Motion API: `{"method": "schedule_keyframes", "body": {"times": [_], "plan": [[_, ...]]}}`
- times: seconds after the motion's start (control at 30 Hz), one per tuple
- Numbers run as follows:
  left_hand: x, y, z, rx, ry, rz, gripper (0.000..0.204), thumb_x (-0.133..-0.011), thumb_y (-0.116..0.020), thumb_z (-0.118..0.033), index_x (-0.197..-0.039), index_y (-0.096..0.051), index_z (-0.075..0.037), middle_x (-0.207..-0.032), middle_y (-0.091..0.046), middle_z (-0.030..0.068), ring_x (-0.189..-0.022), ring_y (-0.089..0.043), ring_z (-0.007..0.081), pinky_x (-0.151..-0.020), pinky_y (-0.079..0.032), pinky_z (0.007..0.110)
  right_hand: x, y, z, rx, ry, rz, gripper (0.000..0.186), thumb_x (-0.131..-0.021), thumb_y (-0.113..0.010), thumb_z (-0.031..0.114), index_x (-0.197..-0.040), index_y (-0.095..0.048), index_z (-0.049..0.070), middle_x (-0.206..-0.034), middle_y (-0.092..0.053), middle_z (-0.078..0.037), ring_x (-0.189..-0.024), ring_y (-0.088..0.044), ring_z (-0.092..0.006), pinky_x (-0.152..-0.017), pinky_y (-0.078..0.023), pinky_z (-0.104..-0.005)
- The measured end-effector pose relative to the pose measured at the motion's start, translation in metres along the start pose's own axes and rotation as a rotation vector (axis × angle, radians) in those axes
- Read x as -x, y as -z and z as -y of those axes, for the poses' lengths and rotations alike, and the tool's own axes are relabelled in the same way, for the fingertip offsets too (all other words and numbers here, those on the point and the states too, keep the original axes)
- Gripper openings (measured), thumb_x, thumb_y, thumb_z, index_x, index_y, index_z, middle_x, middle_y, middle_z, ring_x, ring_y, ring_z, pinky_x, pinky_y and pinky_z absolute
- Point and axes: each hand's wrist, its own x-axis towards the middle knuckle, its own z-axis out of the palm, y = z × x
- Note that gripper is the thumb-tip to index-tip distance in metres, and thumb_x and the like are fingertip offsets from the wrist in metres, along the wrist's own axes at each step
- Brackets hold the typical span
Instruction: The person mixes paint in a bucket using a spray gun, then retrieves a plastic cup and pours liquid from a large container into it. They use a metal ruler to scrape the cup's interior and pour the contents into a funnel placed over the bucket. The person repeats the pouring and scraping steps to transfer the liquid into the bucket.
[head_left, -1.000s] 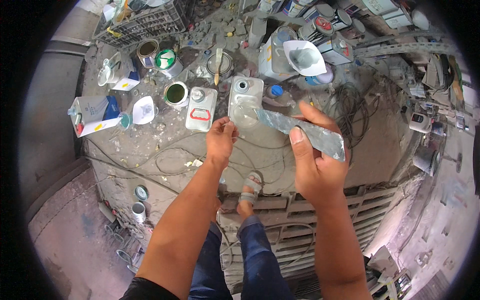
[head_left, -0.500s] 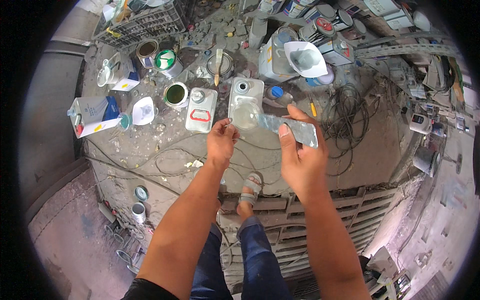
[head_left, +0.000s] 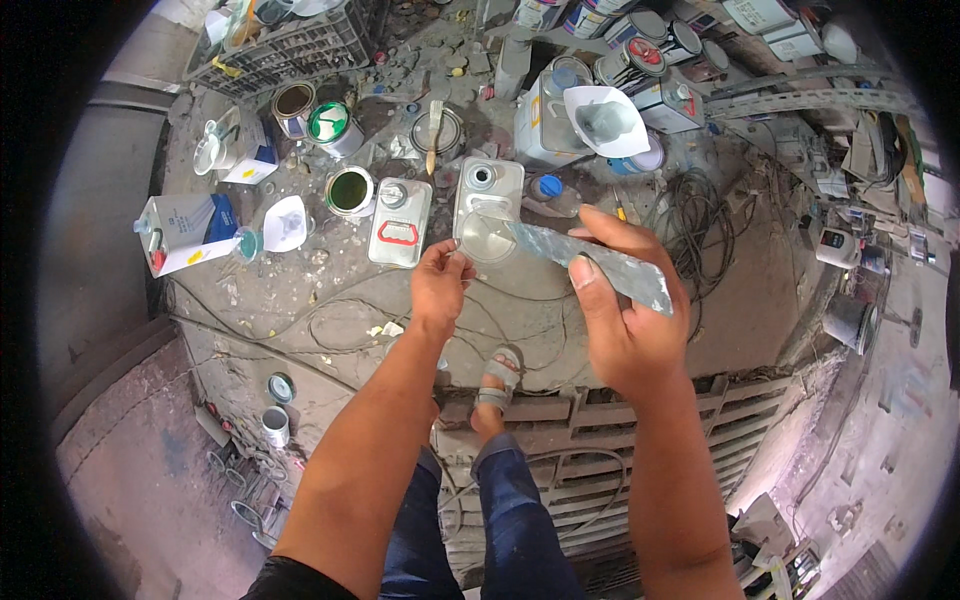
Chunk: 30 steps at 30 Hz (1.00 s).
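Note:
My left hand (head_left: 440,285) pinches the rim of a see-through round plastic cup (head_left: 488,238), held in front of a silver metal can (head_left: 490,190). In my right hand (head_left: 640,315) is a flat strip (head_left: 600,265) smeared with grey paint, gripped between thumb and fingers. Its far end reaches the right side of the cup; whether it touches cannot be told. Left of the cup stands a second silver can (head_left: 400,225) with a red-framed label. A clear bottle with a blue cap (head_left: 549,186) lies just beyond the strip.
Beyond my hands are an open can of dark green paint (head_left: 350,190), a green-rimmed paint can (head_left: 335,128) and a brush (head_left: 435,130) across a tin. A white paper funnel (head_left: 607,120) tops a large can. Coiled cable (head_left: 700,230) lies right; a slatted grate (head_left: 560,440) is near my feet.
My right hand has moved right and slightly nearer, tilting the strip more steeply. My left hand and the cup have barely shifted.

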Motion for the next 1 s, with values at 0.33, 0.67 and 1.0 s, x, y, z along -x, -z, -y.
{"method": "schedule_keyframes", "body": {"times": [0.33, 0.67, 1.0], "plan": [[0.000, 0.000, 0.001, -0.017, -0.002, 0.004, 0.019, -0.093, -0.052, -0.009, -0.111, -0.055, -0.004, -0.087, -0.062, 0.0029, -0.076, -0.059, 0.0114, -0.066, -0.046, 0.024, 0.015, -0.030, -0.019, 0.092, -0.142, 0.002, 0.031, -0.088, -0.061, 0.010, -0.118, -0.056, -0.001, -0.101, -0.063, -0.011, -0.091, -0.061, -0.0165, -0.081, -0.047, -0.0286], [-0.002, 0.002, 0.002, 0.014, -0.006, 0.017, 0.019, -0.093, -0.052, -0.010, -0.111, -0.055, -0.005, -0.087, -0.062, 0.0026, -0.075, -0.059, 0.0110, -0.065, -0.045, 0.024, 0.015, -0.024, 0.002, -0.093, -0.182, -0.098, 0.031, -0.089, -0.060, 0.008, -0.117, -0.056, -0.003, -0.102, -0.063, -0.011, -0.089, -0.059, -0.0156, -0.079, -0.047, -0.0267], [0.001, 0.000, -0.002, -0.007, 0.002, 0.017, 0.021, -0.093, -0.053, -0.011, -0.113, -0.055, -0.005, -0.088, -0.062, 0.0023, -0.075, -0.059, 0.0113, -0.065, -0.045, 0.024, 0.005, -0.019, -0.021, 0.038, -0.019, 0.015, 0.030, -0.089, -0.060, 0.009, -0.117, -0.056, 0.001, -0.101, -0.063, -0.012, -0.090, -0.061, -0.0175, -0.081, -0.047, -0.0292]]}}
